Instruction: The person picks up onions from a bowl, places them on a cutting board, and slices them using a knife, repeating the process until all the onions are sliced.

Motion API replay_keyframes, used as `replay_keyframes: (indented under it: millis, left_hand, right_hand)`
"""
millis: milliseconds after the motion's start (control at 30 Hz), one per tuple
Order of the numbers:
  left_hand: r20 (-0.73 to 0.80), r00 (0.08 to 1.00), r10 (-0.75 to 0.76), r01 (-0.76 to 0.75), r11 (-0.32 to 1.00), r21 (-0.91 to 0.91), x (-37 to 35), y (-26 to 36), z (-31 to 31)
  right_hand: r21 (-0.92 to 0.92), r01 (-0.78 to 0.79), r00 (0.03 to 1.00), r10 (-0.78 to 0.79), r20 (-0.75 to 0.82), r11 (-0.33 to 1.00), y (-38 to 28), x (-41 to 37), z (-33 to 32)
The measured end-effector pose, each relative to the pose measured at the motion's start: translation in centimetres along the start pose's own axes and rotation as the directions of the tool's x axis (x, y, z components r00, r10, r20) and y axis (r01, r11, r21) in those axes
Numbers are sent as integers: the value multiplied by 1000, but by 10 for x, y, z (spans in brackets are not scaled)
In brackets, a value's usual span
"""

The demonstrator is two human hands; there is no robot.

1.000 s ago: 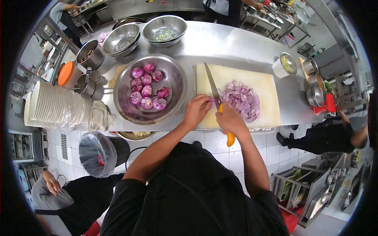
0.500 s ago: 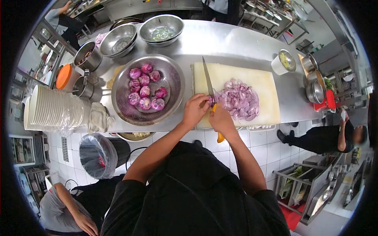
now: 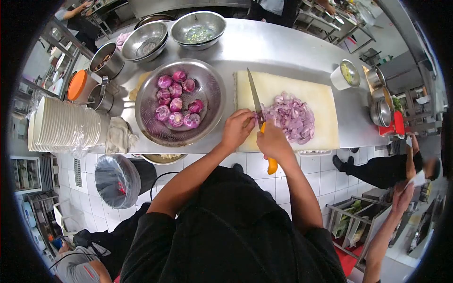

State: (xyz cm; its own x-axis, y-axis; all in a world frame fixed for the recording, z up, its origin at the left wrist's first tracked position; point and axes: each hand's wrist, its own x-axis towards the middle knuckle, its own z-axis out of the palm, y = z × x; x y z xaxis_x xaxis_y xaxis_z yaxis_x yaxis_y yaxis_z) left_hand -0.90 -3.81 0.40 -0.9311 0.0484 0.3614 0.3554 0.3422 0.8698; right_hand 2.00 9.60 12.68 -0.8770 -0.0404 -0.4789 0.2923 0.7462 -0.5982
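A yellow-handled knife (image 3: 255,95) points away from me across the left part of a white cutting board (image 3: 324,101). My right hand (image 3: 274,142) is closed around its handle. Left of the blade, the bent fingers of my left hand (image 3: 238,128) pinch a small piece of purple onion, mostly hidden by fingers and blade. A heap of sliced purple onion (image 3: 293,118) lies on the board right of the knife. Left of the board, a wide metal bowl (image 3: 214,82) holds several whole peeled onions (image 3: 176,104).
Metal bowls (image 3: 198,30) and pots line the far left of the steel table (image 3: 264,40). Stacked white containers (image 3: 61,123) and a cloth (image 3: 119,134) sit at the left edge. A lined bin (image 3: 115,181) stands below. Other people are on both sides.
My right hand and the knife have shifted slightly right and nearer me, while the left hand keeps its place. Another person's arm with something white has appeared at lower right.
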Motion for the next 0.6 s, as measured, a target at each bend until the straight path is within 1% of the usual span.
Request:
replay_keyframes:
  millis: [67, 100, 133, 200, 300, 400, 600]
  left_hand:
    - [9, 1000, -14, 14, 1000, -9, -1, 0, 2]
    - [7, 1000, -13, 14, 1000, -8, 0, -1, 2]
    - [1, 1000, -16, 16, 1000, -5, -1, -2, 2]
    - [-15, 1000, 4, -4, 1000, 16, -4, -1, 1]
    - [-22, 999, 29, -29, 999, 22, 1, -2, 1]
    - [-6, 999, 40, -40, 999, 12, 0, -3, 1]
    - [-2, 999, 48, -48, 999, 3, 1, -1, -2]
  right_hand:
    - [-116, 119, 984, -132, -118, 986, 46, 33, 36]
    - [-180, 176, 963, -207, -170, 968, 47, 39, 41]
    - [-174, 179, 965, -207, -160, 968, 52, 43, 39]
    - [-155, 173, 972, -194, -132, 973, 56, 42, 35]
    - [-22, 1, 1000, -1, -7, 1000, -4, 2, -7]
    - [-40, -7, 999, 9, 42, 999, -14, -8, -18]
    - [-37, -33, 998, 34, 44, 999, -18, -10, -15]
